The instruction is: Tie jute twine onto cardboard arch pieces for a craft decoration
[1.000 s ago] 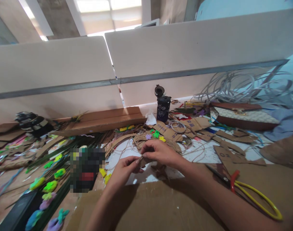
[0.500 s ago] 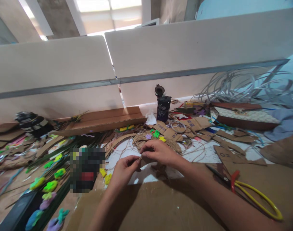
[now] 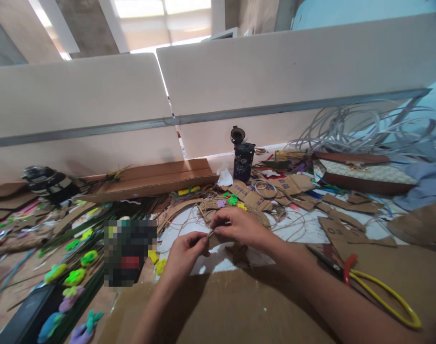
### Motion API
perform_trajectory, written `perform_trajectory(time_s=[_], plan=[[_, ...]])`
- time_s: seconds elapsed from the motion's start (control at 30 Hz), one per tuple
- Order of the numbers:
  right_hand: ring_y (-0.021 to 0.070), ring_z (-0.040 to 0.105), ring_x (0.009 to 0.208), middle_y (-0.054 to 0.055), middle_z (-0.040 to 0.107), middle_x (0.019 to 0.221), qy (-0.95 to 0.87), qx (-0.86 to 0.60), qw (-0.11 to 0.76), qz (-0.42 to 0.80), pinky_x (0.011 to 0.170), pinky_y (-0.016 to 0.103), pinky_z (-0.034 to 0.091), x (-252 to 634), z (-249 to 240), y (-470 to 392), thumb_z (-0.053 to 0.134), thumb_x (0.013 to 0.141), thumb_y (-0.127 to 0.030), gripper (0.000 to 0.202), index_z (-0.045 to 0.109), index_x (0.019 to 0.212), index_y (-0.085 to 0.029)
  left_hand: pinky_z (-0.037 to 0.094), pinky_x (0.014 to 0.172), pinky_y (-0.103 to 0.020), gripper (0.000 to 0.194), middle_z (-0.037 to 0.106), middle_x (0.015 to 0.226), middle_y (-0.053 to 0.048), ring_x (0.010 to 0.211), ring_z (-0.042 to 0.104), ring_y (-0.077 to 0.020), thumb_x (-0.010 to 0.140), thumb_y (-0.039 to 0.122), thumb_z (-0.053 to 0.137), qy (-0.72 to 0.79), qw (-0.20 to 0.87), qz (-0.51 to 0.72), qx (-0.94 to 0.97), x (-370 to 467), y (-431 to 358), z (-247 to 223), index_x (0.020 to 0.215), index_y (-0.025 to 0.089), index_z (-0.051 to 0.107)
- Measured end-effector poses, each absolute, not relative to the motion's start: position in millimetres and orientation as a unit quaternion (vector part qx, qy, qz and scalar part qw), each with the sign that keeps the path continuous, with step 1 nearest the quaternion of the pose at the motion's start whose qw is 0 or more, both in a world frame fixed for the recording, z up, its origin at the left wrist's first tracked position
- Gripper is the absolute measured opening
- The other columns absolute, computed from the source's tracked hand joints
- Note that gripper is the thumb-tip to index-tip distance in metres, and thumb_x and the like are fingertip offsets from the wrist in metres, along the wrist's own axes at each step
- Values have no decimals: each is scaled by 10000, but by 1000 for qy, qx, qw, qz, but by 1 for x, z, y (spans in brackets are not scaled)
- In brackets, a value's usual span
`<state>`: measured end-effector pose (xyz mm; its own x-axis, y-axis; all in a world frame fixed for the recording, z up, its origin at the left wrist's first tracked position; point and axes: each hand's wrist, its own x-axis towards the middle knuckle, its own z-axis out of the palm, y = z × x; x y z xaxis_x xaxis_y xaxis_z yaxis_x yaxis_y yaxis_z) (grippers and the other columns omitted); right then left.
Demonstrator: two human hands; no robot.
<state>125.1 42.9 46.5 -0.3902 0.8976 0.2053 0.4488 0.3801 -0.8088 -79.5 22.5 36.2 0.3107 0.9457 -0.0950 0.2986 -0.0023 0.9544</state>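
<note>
My left hand (image 3: 189,251) is closed in a pinch, its thumb and forefinger pressed on a thin tan strand that looks like twine (image 3: 210,233). The fingertips of my right hand (image 3: 237,227) meet them there, pinching the same strand. Just beyond lies a twine-wrapped ring (image 3: 207,206), partly hidden behind my right hand. Small felt-like flowers sit on it: a purple flower (image 3: 221,203), a green flower (image 3: 232,199) and a yellow flower (image 3: 242,206). Under my right wrist is a brown star-shaped piece (image 3: 237,254), half in shadow.
Scissors (image 3: 343,271) with red and yellow handles lie on the cardboard sheet (image 3: 211,306) at right. Behind stand a dark open-lidded bottle (image 3: 243,162) and a long cardboard tray (image 3: 160,179). Colourful flowers (image 3: 74,277) are at left, a handbag (image 3: 365,174) at right.
My right hand has shifted very slightly to the right, its fingers still pinching the strand. My left hand stays almost where it was.
</note>
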Motion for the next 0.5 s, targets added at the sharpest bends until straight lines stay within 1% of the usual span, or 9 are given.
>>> perform_trajectory(time_s=[0.2, 0.5], plan=[[154, 655, 800, -2, 740, 841, -799, -430, 315, 279, 709, 239, 433, 126, 54, 41, 689, 807, -96, 148, 755, 893, -196, 425, 659, -274, 316, 677, 646, -22, 643, 588, -181, 798, 423, 599, 496, 500, 309, 639, -79, 23, 36, 849, 159, 764], [155, 657, 806, 12, 749, 842, -820, -424, 297, 246, 717, 236, 428, 125, 56, 40, 691, 845, -113, 115, 767, 886, -188, 417, 639, -280, 285, 649, 611, -19, 612, 572, -183, 744, 424, 616, 495, 508, 315, 631, -76, 21, 43, 773, 165, 731]])
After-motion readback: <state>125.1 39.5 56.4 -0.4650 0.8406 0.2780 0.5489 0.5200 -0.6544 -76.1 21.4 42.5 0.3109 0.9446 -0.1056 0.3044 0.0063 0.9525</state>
